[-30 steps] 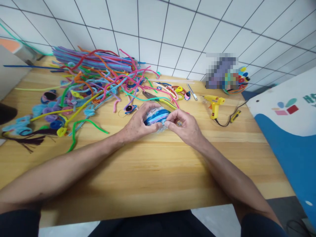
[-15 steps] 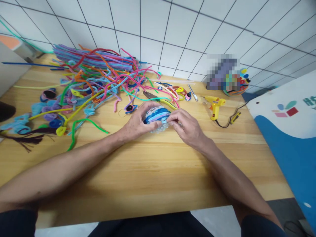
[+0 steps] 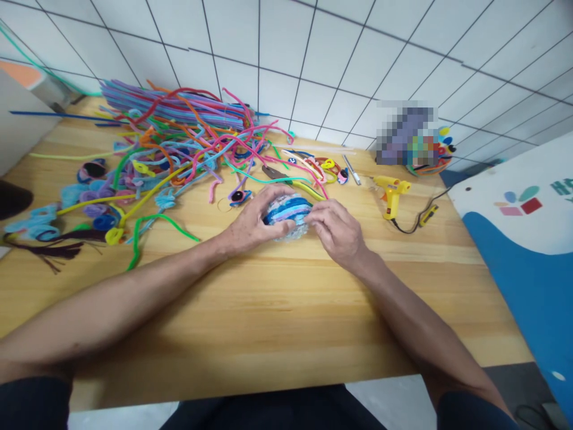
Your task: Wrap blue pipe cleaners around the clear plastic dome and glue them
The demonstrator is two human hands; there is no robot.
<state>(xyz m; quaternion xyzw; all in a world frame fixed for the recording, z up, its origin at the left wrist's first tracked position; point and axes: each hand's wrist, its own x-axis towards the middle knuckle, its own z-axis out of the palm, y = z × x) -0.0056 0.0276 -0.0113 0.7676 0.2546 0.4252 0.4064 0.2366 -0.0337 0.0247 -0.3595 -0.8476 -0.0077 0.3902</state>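
Both hands meet over the middle of a wooden table [image 3: 277, 310]. My left hand [image 3: 255, 221] cups a small round ball [image 3: 286, 212] wound with blue, light-blue and pink pipe cleaners, its underside pale and netted. My right hand [image 3: 338, 230] pinches the ball's right side with thumb and fingertips. The ball rests low, close to the tabletop.
A big tangle of coloured pipe cleaners [image 3: 179, 137] covers the back left. Coiled pieces [image 3: 94, 209] lie at the left. Pliers [image 3: 273, 174] and small finished bits lie behind the ball. A yellow glue gun [image 3: 393, 192] with cord is at right. A blue-and-white board [image 3: 528, 251] borders the right side.
My right hand slid a little along the ball's right side and its fingers closed nearer the ball. The left hand kept its hold.
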